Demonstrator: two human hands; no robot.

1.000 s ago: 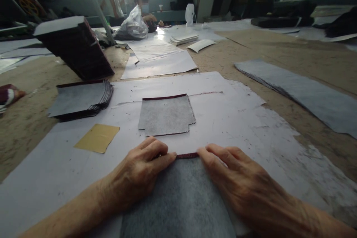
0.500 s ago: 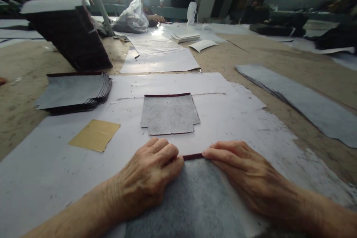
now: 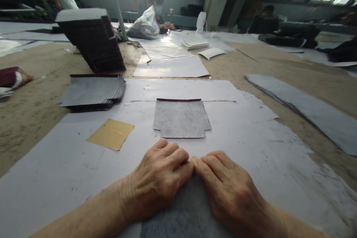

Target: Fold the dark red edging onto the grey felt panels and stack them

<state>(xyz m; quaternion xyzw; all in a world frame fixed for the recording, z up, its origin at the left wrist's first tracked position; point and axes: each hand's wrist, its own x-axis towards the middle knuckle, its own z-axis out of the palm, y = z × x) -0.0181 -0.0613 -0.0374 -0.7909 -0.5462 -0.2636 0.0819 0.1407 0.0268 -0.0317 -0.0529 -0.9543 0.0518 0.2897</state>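
Note:
A grey fabric piece (image 3: 185, 208) lies on the white sheet close to me, its far edge covered by my fingers. My left hand (image 3: 164, 171) is closed at that edge, thumb and fingers pressed together on it. Right beside it, my right hand (image 3: 228, 186) pinches the same edge, and the fingertips of the two hands almost meet. Just beyond them a second grey piece (image 3: 182, 119) rests flat, with a dark red folded strip on its far edge and notched near corners. A yellow paper square (image 3: 111, 134) lies to its left.
At the left stand a stack of grey pieces (image 3: 92, 91) and a tall, leaning dark stack (image 3: 92, 41). Long grey strips (image 3: 301, 108) lie at the right. Farther back are white sheets (image 3: 170, 65), a plastic bag (image 3: 145, 26) and a co-worker (image 3: 157, 7).
My right hand has slid left along the edge, up to my left hand, covering the dark red strip that showed between them. The view has shifted; a dark red item now shows at far left.

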